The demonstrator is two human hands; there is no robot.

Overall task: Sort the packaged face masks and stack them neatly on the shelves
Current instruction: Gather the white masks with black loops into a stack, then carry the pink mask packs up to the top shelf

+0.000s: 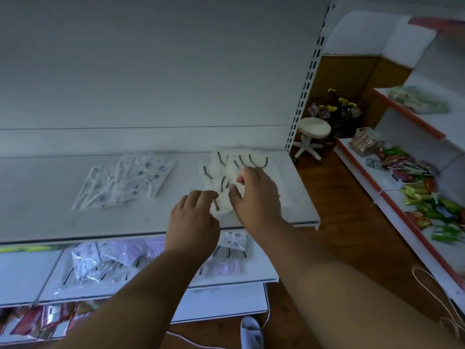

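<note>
Your right hand (pixel 256 195) sits over the near edge of the pile of white masks with black ear loops (pixel 234 172) on the upper shelf (pixel 75 222); its fingers (pixel 235 195) are loosely curled and touch the top packet, though you cannot tell whether they actually pinch it. Your left hand (pixel 193 220) hovers just beside the same pile, fingers relaxed and slightly bent, holding nothing. A second pile of patterned masks (pixel 125 182) lies well apart to the left on that shelf; more loose packets (pixel 105 263) are heaped unsorted on the lower shelf (pixel 239 278).

The risk, as it looks from here, is sliding; the wrappers appear to be thin, glossy clear film, flat and limp, so a nudge from either hand could fan the pile out or push packets toward the shelf's front lip and off it; the shelf surface is smooth painted metal and gives little grip. The pile already lies splayed rather than squared, so pressing on one corner may skew it further; the thin ear loops could also snag a fingertip through the soft film.
</note>
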